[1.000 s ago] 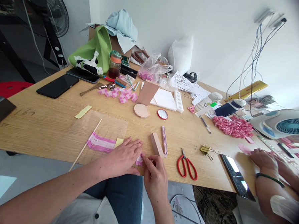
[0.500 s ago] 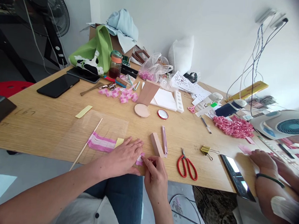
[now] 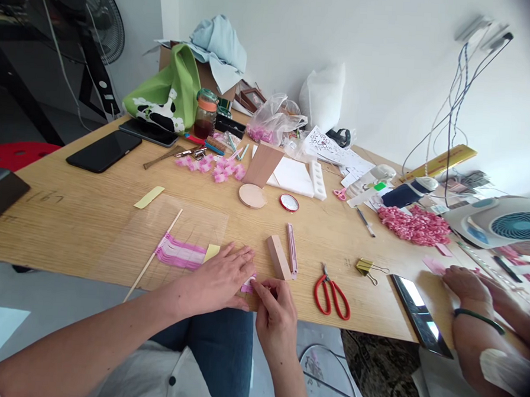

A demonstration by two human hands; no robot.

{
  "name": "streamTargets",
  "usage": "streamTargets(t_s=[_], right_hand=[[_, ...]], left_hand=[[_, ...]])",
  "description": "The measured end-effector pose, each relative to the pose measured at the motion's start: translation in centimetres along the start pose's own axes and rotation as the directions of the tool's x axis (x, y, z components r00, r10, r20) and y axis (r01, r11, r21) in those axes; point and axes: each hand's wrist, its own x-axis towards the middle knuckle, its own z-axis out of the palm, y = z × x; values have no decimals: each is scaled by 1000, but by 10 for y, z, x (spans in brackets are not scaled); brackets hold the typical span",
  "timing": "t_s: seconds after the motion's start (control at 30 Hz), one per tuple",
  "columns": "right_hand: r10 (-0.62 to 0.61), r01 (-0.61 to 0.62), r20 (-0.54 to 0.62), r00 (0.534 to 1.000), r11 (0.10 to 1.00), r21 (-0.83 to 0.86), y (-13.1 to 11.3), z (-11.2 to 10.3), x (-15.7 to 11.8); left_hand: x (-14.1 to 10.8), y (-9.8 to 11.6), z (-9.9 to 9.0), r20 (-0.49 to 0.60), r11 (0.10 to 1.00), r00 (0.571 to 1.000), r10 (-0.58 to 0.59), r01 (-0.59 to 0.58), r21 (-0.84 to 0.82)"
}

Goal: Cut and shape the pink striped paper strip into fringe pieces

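Note:
My left hand (image 3: 219, 277) lies flat on the wooden tabletop (image 3: 89, 237), its fingertips beside a small pink-and-white paper strip (image 3: 248, 286). My right hand (image 3: 275, 313) pinches that strip between thumb and fingers at the table's front edge. To the left, a fringed pink-and-white striped piece (image 3: 180, 253) lies on a transparent plastic sheet (image 3: 193, 218) beside a thin wooden stick (image 3: 153, 255). A yellow paper slip (image 3: 211, 252) touches the fringe's end. A pale wooden block (image 3: 278, 257) and a pink slotted strip (image 3: 292, 250) stand just beyond my right hand.
Red-handled scissors (image 3: 332, 298) and a binder clip (image 3: 365, 269) lie to the right. A co-worker's hand (image 3: 467, 286) works at the right end, near a heap of pink pieces (image 3: 413, 225). Phones, a jar, bags and a small fan crowd the table's far side.
My right fingertips have shifted slightly lower on the small strip, and the view has moved a little. My left hand stays in nearly the same place.

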Motion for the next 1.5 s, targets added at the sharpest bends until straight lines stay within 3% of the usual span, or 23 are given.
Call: streamTargets(t_s=[0.8, 1.23, 1.5], right_hand=[[0, 1, -18, 1000, 998, 66, 3, 1, -4], [-10, 13, -56, 998, 998, 54, 4, 3, -5], [-33, 34, -18, 999, 999, 23, 3, 3, -3]], left_hand=[[2, 1, -2, 46, 1000, 999, -12, 11, 27], [2, 1, 2, 3, 1000, 1000, 0, 0, 25], [1, 1, 2, 31, 999, 999, -6, 5, 51]])
